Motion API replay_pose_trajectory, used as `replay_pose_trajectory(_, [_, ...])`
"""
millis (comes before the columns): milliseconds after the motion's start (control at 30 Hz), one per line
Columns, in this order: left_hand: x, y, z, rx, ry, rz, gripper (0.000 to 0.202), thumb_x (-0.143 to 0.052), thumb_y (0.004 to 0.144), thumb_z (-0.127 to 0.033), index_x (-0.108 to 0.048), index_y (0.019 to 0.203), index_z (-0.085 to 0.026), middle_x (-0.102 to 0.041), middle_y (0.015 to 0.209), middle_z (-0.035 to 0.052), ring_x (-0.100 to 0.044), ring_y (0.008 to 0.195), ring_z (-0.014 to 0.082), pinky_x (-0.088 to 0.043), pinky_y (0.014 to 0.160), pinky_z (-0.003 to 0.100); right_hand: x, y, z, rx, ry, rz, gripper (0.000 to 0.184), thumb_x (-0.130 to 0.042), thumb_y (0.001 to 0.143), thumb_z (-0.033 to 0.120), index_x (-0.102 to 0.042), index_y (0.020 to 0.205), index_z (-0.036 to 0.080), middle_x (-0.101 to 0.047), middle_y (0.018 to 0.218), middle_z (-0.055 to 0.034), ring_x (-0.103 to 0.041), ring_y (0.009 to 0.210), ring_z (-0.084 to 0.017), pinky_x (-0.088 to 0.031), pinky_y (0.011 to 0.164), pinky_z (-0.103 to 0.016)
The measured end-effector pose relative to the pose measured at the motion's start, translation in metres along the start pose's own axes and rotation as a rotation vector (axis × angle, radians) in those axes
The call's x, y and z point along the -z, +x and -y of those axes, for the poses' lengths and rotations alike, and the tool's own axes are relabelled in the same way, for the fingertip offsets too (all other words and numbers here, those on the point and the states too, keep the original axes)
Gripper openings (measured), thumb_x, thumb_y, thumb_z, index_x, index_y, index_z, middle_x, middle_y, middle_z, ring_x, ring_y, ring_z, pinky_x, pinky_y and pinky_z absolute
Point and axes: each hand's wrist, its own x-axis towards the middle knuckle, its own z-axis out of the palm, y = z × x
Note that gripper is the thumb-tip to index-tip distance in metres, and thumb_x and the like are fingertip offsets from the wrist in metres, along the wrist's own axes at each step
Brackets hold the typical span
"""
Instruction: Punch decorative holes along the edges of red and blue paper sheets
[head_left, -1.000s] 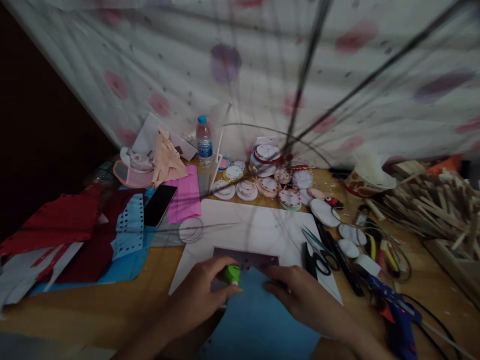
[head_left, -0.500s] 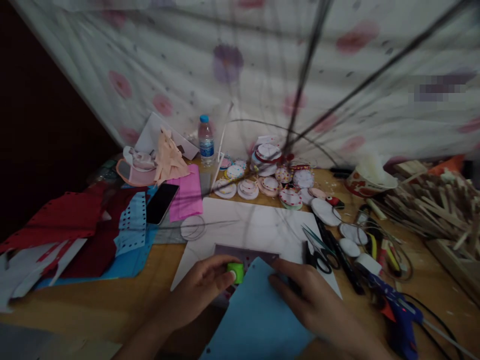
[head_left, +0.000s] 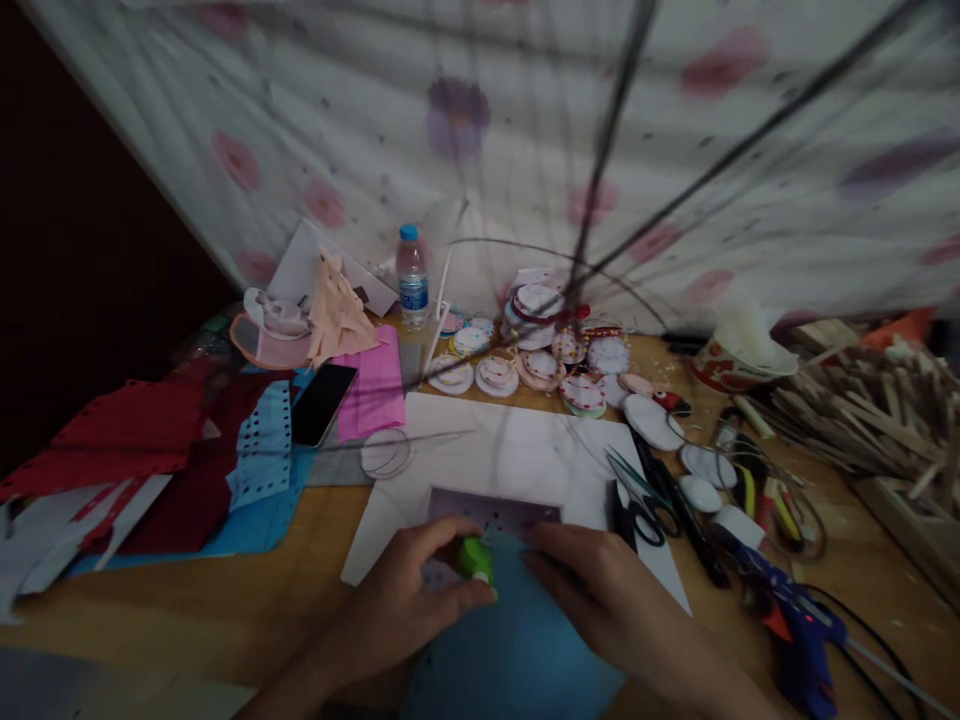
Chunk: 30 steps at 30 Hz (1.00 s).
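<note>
My left hand [head_left: 409, 595] is closed round a small green punch [head_left: 477, 558], thumb and fingers pinching it at the far edge of a blue sheet [head_left: 517, 650]. My right hand [head_left: 592, 590] lies on the same blue sheet just right of the punch, fingers bent and pressing it down. Under the sheet's far edge sits a purple card with dots [head_left: 499, 510], on a large white paper [head_left: 510, 450].
Black scissors [head_left: 637, 500] and a blue glue gun [head_left: 795, 625] lie to the right. Round decorated discs [head_left: 540, 360] and a water bottle [head_left: 411, 275] stand behind. A phone [head_left: 321, 403], pink paper and red and blue punched sheets [head_left: 187, 450] lie left. Wooden sticks [head_left: 870, 405] are piled far right.
The blue sheet, tilted up half a second ago, now lies lower under my hands. My left hand with the green punch has shifted slightly right and nearer.
</note>
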Motion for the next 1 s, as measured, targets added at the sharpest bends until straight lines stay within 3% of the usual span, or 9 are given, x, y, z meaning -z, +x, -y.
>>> replay_pose_trajectory(433, [-0.0018, 0.0019, 0.008, -0.027, 0.094, 0.006, 0.046, -0.064, 0.079, -0.037, -0.055, 0.121, -0.021, -0.059, 0.122, 0.0088, -0.051, 0.116, 0.0277, -0.04, 0.099, 0.042, -0.0012, 0.0076, -0.0092, 0.029, 0.076, 0.018, 0.02, -0.044, 0.094, 0.016, -0.061, 0.083, 0.02, -0.064, 0.074, -0.0015, -0.058, 0.068, -0.016, -0.038, 0.062, -0.024])
replay_pose_trajectory(667, [-0.0001, 0.0042, 0.0083, -0.034, 0.052, 0.012, 0.048, -0.065, 0.077, -0.036, -0.055, 0.12, -0.018, -0.06, 0.121, 0.0104, -0.053, 0.114, 0.0266, -0.041, 0.098, 0.04, 0.0024, 0.0094, -0.0079, 0.027, 0.065, 0.024, 0.021, -0.046, 0.092, 0.016, -0.056, 0.074, 0.019, -0.06, 0.069, 0.0012, -0.055, 0.063, -0.013, -0.036, 0.059, -0.023])
replay_pose_trajectory(1000, [-0.0007, 0.0058, 0.0079, -0.027, 0.029, 0.006, 0.045, -0.066, 0.077, -0.036, -0.056, 0.118, -0.02, -0.061, 0.12, 0.0082, -0.056, 0.11, 0.0251, -0.043, 0.096, 0.038, -0.0001, 0.0081, -0.0081, 0.01, 0.027, 0.018, 0.02, -0.046, 0.093, 0.018, -0.057, 0.077, 0.02, -0.062, 0.07, 0.0013, -0.057, 0.065, -0.014, -0.035, 0.059, -0.024])
